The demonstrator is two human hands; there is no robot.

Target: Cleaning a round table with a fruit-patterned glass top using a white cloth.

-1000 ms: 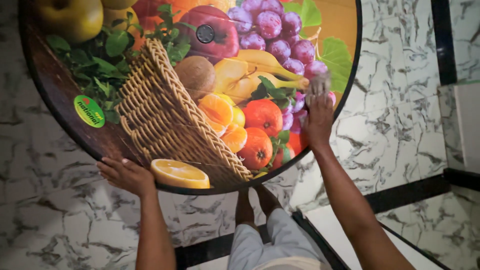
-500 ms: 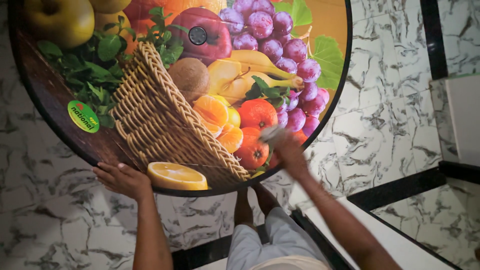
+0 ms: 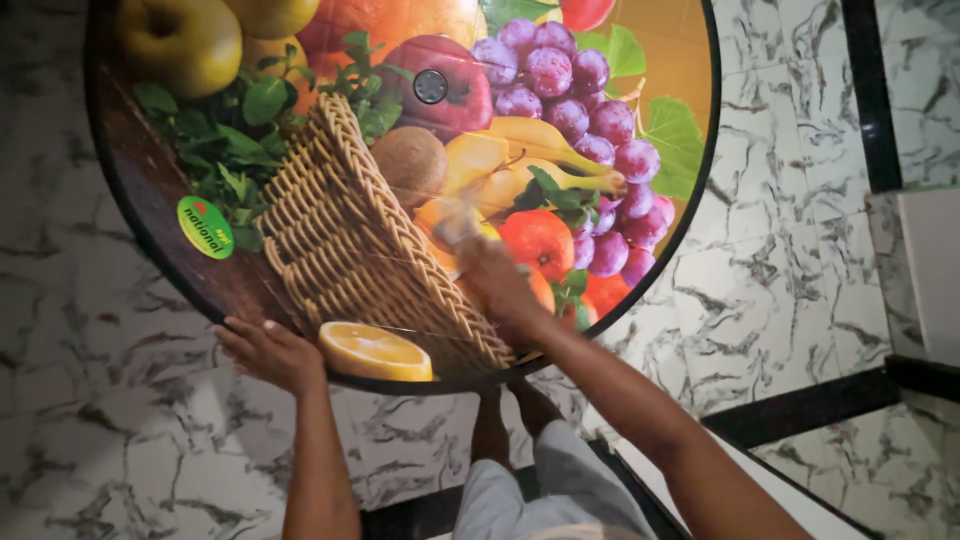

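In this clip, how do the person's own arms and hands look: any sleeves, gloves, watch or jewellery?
Both forearms are bare as far as the frame shows, with no sleeves in view. The left hand and right hand wear no gloves; no watch, bracelet or ring is visible. The right hand is motion-blurred, so small details there cannot be told.

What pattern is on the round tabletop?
A printed fruit-and-basket picture covers the round tabletop, seen in the head view.

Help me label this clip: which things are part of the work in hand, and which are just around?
In use:
round fruit-printed tabletop
small pale cloth, blurred, under the right hand
left hand, gripping the tabletop's rim

Just around:
white marble-patterned floor
black floor strips
round green sticker
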